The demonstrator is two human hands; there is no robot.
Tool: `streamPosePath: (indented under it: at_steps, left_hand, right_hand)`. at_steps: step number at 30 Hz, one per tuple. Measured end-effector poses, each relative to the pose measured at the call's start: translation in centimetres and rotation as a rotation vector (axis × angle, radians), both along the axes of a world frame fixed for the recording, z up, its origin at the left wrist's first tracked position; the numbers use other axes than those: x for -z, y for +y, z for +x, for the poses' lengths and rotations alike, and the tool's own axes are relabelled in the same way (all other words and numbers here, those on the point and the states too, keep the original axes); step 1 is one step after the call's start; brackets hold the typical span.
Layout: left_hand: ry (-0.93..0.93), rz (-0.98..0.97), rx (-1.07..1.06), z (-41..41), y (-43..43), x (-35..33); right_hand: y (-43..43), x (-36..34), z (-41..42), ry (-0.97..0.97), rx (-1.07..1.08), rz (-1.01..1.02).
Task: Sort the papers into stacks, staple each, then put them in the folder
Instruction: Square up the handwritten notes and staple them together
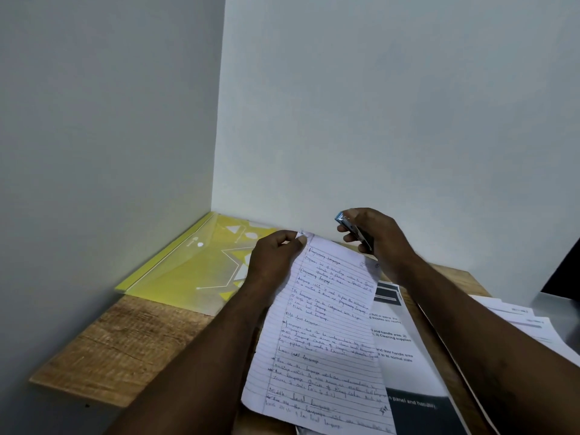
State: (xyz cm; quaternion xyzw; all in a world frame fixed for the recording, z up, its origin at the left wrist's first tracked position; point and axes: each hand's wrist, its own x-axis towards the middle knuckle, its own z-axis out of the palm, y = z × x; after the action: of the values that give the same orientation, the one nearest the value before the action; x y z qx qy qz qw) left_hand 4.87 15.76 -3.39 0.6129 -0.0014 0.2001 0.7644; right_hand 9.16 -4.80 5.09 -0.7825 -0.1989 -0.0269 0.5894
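My left hand (276,255) pinches the top left corner of a stack of lined handwritten papers (323,334), lifted off the wooden table (125,346). My right hand (373,237) grips a small blue and silver stapler (350,227) just right of that corner, a short gap away from the paper. A yellow translucent folder (188,271) lies flat in the back left corner of the table, partly hidden by my left hand. Printed sheets (395,346) lie under the handwritten stack.
White walls close in the table at the left and back. More printed papers (521,321) are spread on a grey surface at the right. A dark object (565,274) stands at the far right edge.
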Motion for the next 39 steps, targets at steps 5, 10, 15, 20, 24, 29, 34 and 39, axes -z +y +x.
streamPosePath:
  at_steps: [5,10,15,20,24,29,34,39]
  left_hand:
    - [0.024,-0.107,-0.002,0.2,0.2,-0.1]
    - [0.058,-0.114,-0.022,0.5,0.2,0.0]
    - [0.084,-0.129,0.003,0.2,0.5,-0.2]
    - [0.159,-0.225,0.069,-0.4,0.5,-0.7]
    - [0.214,-0.298,0.081,-0.7,0.5,-1.0]
    - [0.2,-0.29,0.052,-0.6,0.4,-1.0]
    - [0.174,-0.27,0.035,-0.4,0.4,-0.9]
    - [0.148,-0.264,0.041,-0.7,0.3,-1.0]
  right_hand:
    - [0.3,-0.5,-0.6,-0.042,-0.023,-0.002]
    - [0.3,-0.3,-0.8,-0.084,-0.016,-0.047]
    - [0.6,0.3,-0.6,-0.175,0.011,-0.156]
    - [0.7,1.0,-0.4,-0.258,0.047,-0.308]
    - [0.8,1.3,-0.2,-0.273,0.069,-0.342]
    - [0.8,1.5,0.1,-0.294,0.11,-0.327]
    - [0.6,1.3,0.1,-0.309,0.093,-0.346]
    - [0.9,1.1,-0.2,-0.357,0.052,-0.409]
